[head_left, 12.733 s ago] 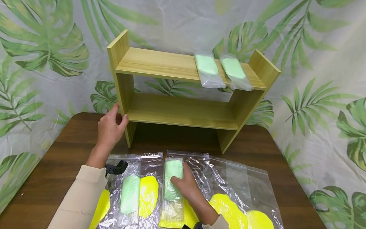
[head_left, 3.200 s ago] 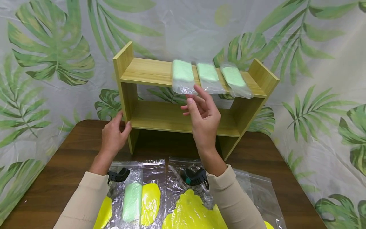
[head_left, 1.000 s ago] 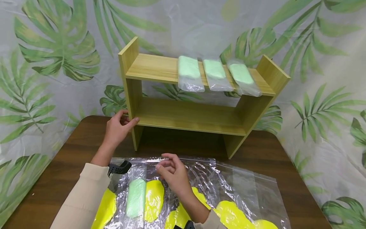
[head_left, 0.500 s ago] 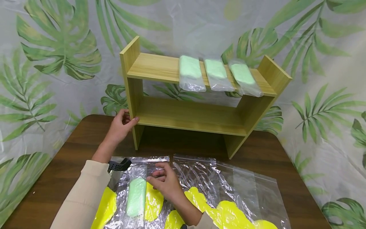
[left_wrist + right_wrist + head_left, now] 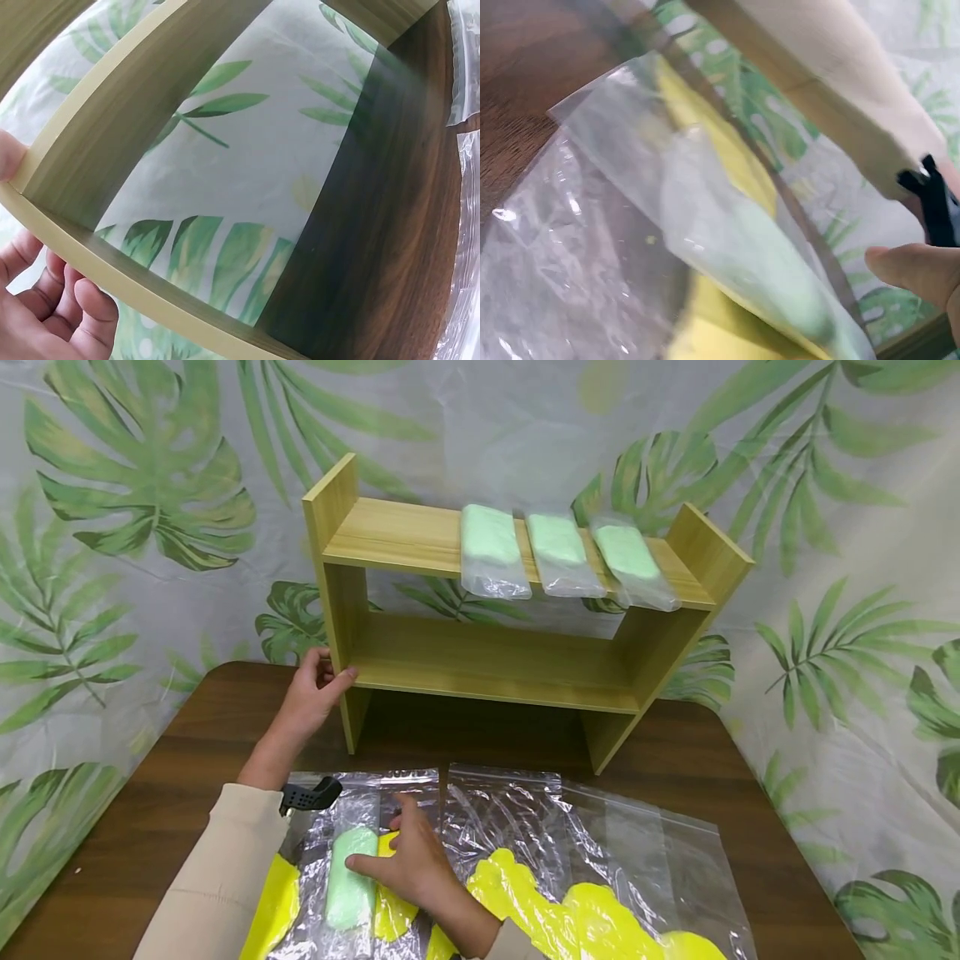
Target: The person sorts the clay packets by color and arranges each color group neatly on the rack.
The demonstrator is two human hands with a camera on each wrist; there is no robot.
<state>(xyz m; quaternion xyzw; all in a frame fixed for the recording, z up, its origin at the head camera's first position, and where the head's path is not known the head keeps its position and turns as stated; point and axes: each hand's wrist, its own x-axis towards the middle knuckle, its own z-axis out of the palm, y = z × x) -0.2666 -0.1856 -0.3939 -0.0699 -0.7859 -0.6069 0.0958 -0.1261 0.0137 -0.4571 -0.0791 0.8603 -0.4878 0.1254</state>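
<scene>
A wooden two-tier shelf (image 5: 487, 664) stands on the dark table. My left hand (image 5: 309, 693) grips its left side panel, the thumb on the front edge by the middle board and the fingers around the outer side. My right hand (image 5: 416, 860) reaches over a light green packet (image 5: 351, 881) in a clear plastic sleeve, which lies on a zip bag. The thumb overlaps the packet in the head view, and the fingers are spread apart from the thumb. Several like packets, including this leftmost one (image 5: 491, 539), lie side by side on the top board, their sleeve ends hanging over its front edge.
Clear zip bags (image 5: 637, 827) with bright yellow flat shapes (image 5: 600, 918) inside spread over the front of the table (image 5: 750, 827). A leaf-patterned cloth (image 5: 480, 410) hangs behind the shelf and along both sides.
A green packet that my right hand held on the table earlier now lies leftmost on the top board. My right hand has come down and left to the remaining packet. The left hand stays put.
</scene>
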